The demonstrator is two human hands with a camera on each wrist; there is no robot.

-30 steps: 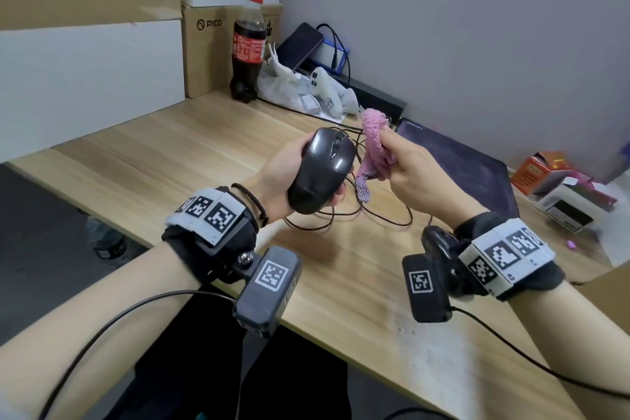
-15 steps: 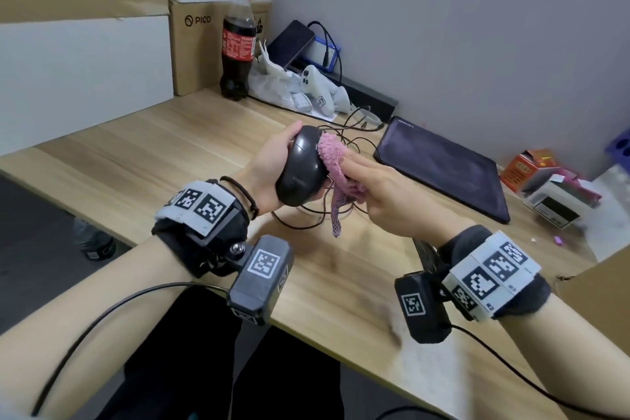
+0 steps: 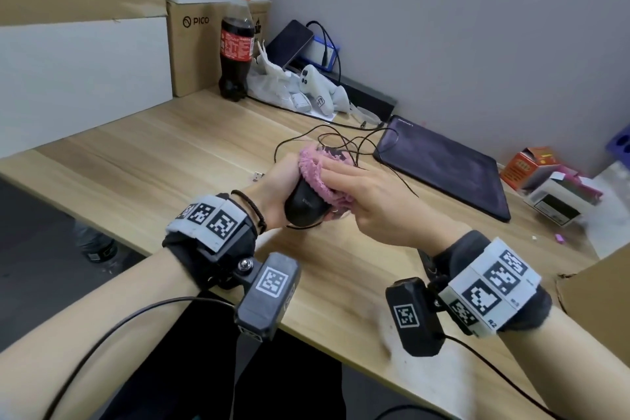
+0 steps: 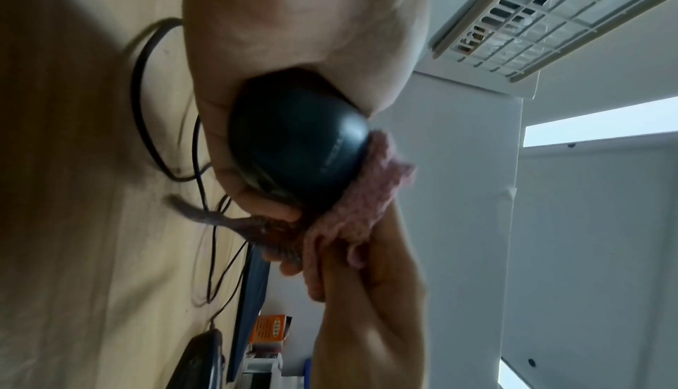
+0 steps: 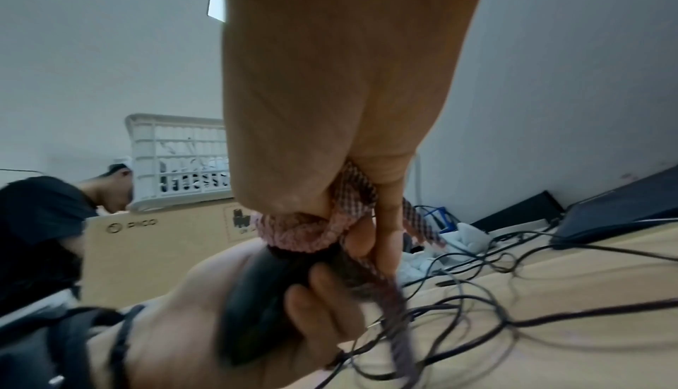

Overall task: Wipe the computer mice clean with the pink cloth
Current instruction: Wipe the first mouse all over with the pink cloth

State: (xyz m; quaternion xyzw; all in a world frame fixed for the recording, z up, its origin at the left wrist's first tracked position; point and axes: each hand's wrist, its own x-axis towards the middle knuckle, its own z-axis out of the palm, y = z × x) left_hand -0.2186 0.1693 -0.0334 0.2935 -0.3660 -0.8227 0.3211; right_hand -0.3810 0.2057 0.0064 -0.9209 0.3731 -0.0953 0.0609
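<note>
My left hand (image 3: pixel 278 182) grips a black wired mouse (image 3: pixel 301 206) just above the wooden desk (image 3: pixel 143 160), fingers curled under its body. The pink cloth (image 3: pixel 312 177) lies over the mouse's top and front. On top of it my right hand (image 3: pixel 361 196) presses down with outstretched fingers, the thumb pinching a fold underneath. In the left wrist view the mouse's (image 4: pixel 297 140) rounded back shows, with the cloth (image 4: pixel 366 201) bunched beside it. In the right wrist view the cloth (image 5: pixel 304 233) sits between my right palm and the mouse (image 5: pixel 253 294). The mouse buttons are hidden.
The mouse's thin black cable (image 3: pixel 341 141) loops loosely behind my hands. A dark closed laptop (image 3: pixel 439 164) lies to the right. A cola bottle (image 3: pixel 237 44), cardboard boxes (image 3: pixel 204 44) and white controllers (image 3: pixel 317 85) stand at the back. Small boxes (image 3: pixel 545 181) sit far right.
The cloth went from beside the mouse onto its top. My right hand slid over the mouse and now lies flatter on the cloth. The left hand turned the mouse's back toward me.
</note>
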